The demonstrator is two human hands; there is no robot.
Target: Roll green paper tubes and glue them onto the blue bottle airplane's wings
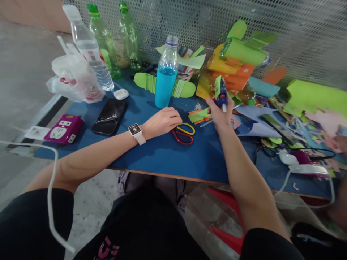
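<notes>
My left hand (162, 122), with a white-strapped watch (137, 133) on its wrist, rests palm down on the blue table, holding nothing. Its fingers lie loosely on the surface, touching or just beside a pair of scissors (189, 133) with one yellow and one red handle loop; the blades are hidden. My right hand (221, 113) is closed around a dark blue glue gun (222, 94), a translucent stick end poking toward me. Beyond my left hand stands an open bottle of blue liquid (165, 83), in front of a lime-green paper strip (184, 89).
Plastic bottles (107, 47) and a bagged cup (78, 77) stand at the back left. A black phone (110, 116), earbud case (121, 94) and purple power socket (65, 129) lie left. Paper-covered bottles (241, 54), paper scraps (311, 122) and cables fill the right. Perforated metal (195, 21) backs the table.
</notes>
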